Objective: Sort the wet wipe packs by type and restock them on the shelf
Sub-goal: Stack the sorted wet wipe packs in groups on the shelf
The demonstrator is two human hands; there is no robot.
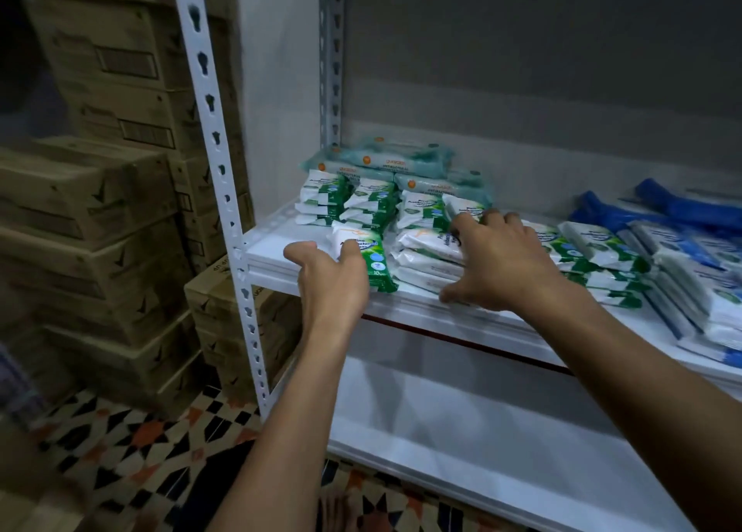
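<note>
we see a green and white wipe pack lying flat near the front edge of the white shelf, and our left hand touches its near left side, the fingers spread and relaxed, curled round nothing. just to its right sits a short stack of white packs; our right hand rests on top of it, palm down, thumb low against the front of the stack, fingers stretched out toward the packs behind, gripping none of them. behind these stand rows of green and white packs, and further back pale teal packs lie against the rear wall. to the right more green and white packs lie loosely heaped, then blue and white packs. left of the shelf's white slotted post, brown cardboard boxes are stacked on a patterned tile floor.
</note>
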